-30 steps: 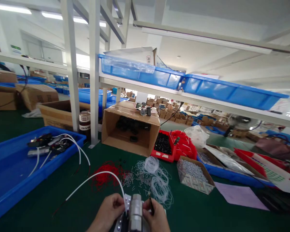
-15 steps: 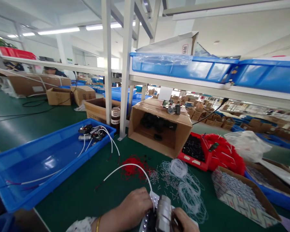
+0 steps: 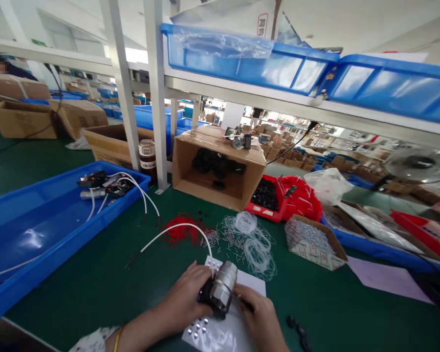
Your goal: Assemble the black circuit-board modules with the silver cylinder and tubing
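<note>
Both my hands hold a small silver cylinder with a black end [image 3: 220, 289], a motor-like part, just above a white sheet dotted with small metal pieces [image 3: 220, 332] on the green table. My left hand [image 3: 185, 298] wraps its fingers round the black end. My right hand [image 3: 258, 315] closes on the other side of the part. A white sleeved wire [image 3: 172, 230] arcs from the part out to the left, ending in thin red and dark leads.
A long blue tray [image 3: 47, 230] with similar wired parts lies at left. An open cardboard box [image 3: 220, 168], a red bin of black parts [image 3: 266, 198], red wires [image 3: 181, 232], clear rings [image 3: 254, 244] and a box of small metal pins [image 3: 313, 239] sit ahead. Grey uprights carry a shelf with blue bins above.
The view has swung and tilted down. The silver part has lifted and tilted off the sheet, which now shows more fully beneath my hands. Both hands stay on the part.
</note>
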{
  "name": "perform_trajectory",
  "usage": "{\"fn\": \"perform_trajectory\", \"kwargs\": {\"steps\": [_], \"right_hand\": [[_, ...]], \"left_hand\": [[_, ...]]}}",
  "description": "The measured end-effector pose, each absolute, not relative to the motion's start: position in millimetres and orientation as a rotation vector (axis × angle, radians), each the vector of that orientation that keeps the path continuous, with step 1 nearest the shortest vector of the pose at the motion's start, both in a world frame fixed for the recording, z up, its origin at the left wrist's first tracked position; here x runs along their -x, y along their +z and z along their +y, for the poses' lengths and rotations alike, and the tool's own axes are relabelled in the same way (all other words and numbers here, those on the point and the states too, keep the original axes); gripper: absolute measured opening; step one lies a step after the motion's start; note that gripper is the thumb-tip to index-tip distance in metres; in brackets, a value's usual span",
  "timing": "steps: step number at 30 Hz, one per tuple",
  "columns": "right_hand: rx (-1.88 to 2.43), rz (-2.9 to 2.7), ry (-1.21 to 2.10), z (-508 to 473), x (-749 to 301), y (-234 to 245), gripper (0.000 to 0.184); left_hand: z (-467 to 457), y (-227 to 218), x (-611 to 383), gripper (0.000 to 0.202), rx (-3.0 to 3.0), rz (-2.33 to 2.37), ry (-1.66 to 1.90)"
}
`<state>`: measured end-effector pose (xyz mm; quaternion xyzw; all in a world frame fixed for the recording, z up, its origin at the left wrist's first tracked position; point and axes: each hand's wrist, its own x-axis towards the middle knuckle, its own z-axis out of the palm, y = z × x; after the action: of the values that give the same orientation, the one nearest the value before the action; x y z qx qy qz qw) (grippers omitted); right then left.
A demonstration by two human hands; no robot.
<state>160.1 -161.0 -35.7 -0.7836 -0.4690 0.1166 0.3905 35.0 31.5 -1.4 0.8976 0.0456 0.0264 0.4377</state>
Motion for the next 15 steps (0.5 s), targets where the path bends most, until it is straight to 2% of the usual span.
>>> {"fn": "perform_trajectory", "kwargs": {"steps": [3,7,8,11,12,15], "right_hand": [[2.112,-1.197,0.332,-155,-170,-18,0.026],[2.390,-1.218,0.124,-114,-199,8,0.022],[2.464,-1.259,0.094,-101,-206,12,0.024],[2.604,-1.312,0.043,-65,-221,12,0.046],[2.627,-1.320,0.031,-56,-223,10,0.044],[2.681,-1.413,0.011,-41,-224,1,0.017]], "left_hand": [[31,-3,-37,0.051,-2.235,0.125,0.077],[29,-1,-36,0.042,-2.253,0.148,0.095],[28,-1,-36,0.039,-2.255,0.159,0.101],[26,-6,-35,0.039,-2.249,0.201,0.100],[26,-10,-35,0.043,-2.245,0.216,0.096],[29,-28,-37,0.054,-2.246,0.208,0.138]]}}
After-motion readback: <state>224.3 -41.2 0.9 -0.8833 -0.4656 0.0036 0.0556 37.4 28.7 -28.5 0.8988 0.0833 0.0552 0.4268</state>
